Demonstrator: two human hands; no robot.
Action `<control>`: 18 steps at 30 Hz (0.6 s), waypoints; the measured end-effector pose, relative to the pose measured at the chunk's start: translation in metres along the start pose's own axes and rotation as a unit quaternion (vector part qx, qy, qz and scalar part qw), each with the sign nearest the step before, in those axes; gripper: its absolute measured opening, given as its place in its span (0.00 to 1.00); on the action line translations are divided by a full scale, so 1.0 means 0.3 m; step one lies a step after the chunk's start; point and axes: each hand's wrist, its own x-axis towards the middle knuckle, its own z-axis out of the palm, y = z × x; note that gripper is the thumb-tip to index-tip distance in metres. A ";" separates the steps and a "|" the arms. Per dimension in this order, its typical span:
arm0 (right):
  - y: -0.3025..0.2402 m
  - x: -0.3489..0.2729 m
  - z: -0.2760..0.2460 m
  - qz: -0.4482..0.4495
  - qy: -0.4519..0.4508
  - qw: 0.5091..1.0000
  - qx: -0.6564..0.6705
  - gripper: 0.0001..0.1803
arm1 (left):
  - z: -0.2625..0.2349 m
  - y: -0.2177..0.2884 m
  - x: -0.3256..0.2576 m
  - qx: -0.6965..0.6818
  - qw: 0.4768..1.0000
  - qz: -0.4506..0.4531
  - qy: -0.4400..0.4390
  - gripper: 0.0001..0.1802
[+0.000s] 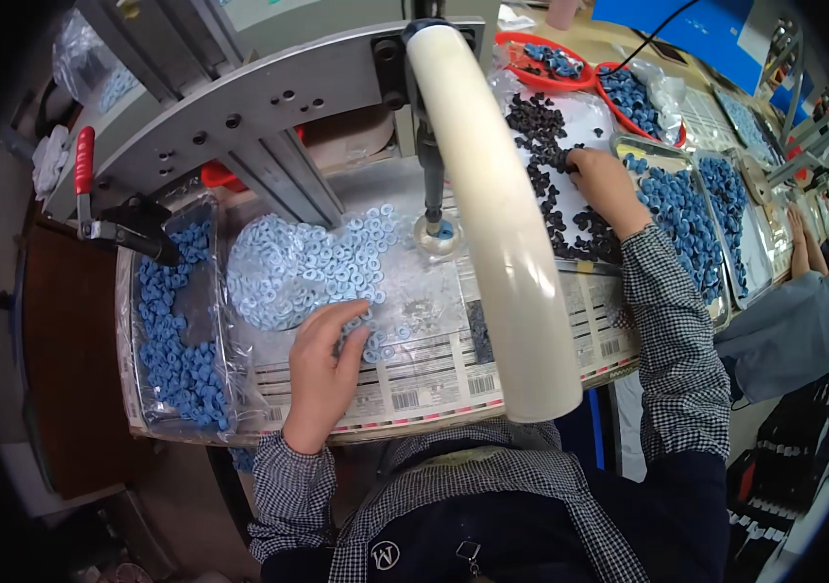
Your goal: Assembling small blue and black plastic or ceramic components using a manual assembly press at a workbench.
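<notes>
Hiding black pieces [542, 136]: right hand [601, 185]; grip unclear

Workbench [434, 384] with loose parts

Pale blue rings [303, 264] lie at center; black pieces [542, 131] at one o'clock; tray of blue caps [176, 335] at nine o'clock.

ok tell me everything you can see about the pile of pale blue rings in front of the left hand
The pile of pale blue rings is a loose heap of small, flat, washer-like loops, matte and seemingly rubber or plastic. It lies on clear plastic film over the bench, between the tray of darker blue caps and the press post. Strays scatter toward the post's base. The left hand rests palm down at the near edge, fingertips touching a few rings.
</notes>
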 end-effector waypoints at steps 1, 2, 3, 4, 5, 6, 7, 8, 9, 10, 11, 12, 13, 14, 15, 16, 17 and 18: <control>-0.006 0.001 -0.009 0.001 -0.016 1.000 0.016 0.08 | 0.006 0.006 0.002 0.004 1.000 -0.005 0.004 0.12; -0.015 0.001 -0.019 0.002 -0.031 0.999 0.018 0.08 | 0.010 0.009 0.004 0.006 1.000 0.007 -0.016 0.12; -0.029 0.001 -0.025 0.004 -0.047 0.999 0.020 0.07 | 0.015 0.013 0.006 0.008 0.999 0.020 -0.037 0.11; -0.042 0.001 -0.020 0.000 -0.048 0.999 0.023 0.07 | 0.027 0.008 0.005 0.021 0.998 0.037 -0.041 0.09; -0.054 0.001 -0.015 -0.012 -0.048 0.998 0.039 0.08 | 0.037 0.001 -0.001 0.023 0.998 0.034 -0.039 0.09; -0.060 -0.002 -0.014 -0.022 -0.048 0.997 0.052 0.10 | 0.049 -0.005 -0.002 0.061 0.995 0.065 -0.046 0.10; -0.064 -0.007 -0.014 -0.023 -0.048 0.997 0.052 0.10 | 0.058 -0.006 -0.003 0.100 0.989 0.096 -0.053 0.10; -0.067 -0.013 -0.014 -0.035 -0.038 0.997 0.065 0.10 | 0.066 0.002 -0.002 0.099 0.989 0.095 -0.052 0.10; -0.068 -0.019 -0.017 -0.043 -0.028 0.996 0.077 0.10 | 0.073 0.013 0.000 0.113 0.985 0.114 -0.062 0.11; -0.067 -0.021 -0.020 -0.043 -0.027 0.996 0.076 0.10 | 0.076 0.020 0.002 0.126 0.981 0.132 -0.071 0.12; -0.065 -0.022 -0.023 -0.043 -0.030 0.995 0.084 0.10 | 0.073 0.024 0.002 0.125 0.981 0.133 -0.071 0.12; -0.063 -0.025 -0.037 -0.041 -0.032 0.995 0.091 0.09 | 0.076 0.027 0.005 0.129 0.978 0.144 -0.074 0.13; -0.073 -0.021 -0.044 -0.020 -0.054 0.993 0.100 0.06 | 0.080 0.029 0.007 0.133 0.976 0.154 -0.077 0.13; -0.087 -0.023 -0.054 -0.015 -0.041 0.991 0.125 0.06 | 0.080 0.028 0.006 0.130 0.976 0.158 -0.077 0.13; -0.102 -0.031 -0.065 -0.010 -0.028 0.988 0.151 0.07 | 0.078 0.023 0.001 0.135 0.973 0.166 -0.087 0.14; -0.112 -0.039 -0.084 -0.004 -0.020 0.984 0.176 0.08 | 0.077 0.019 -0.002 0.139 0.970 0.175 -0.097 0.14; -0.111 -0.048 -0.091 -0.001 -0.019 0.985 0.172 0.08 | 0.078 0.020 -0.001 0.135 0.970 0.179 -0.097 0.14; -0.111 -0.057 -0.094 0.005 -0.009 0.972 0.237 0.09 | 0.074 0.020 0.001 0.128 0.971 0.178 -0.098 0.14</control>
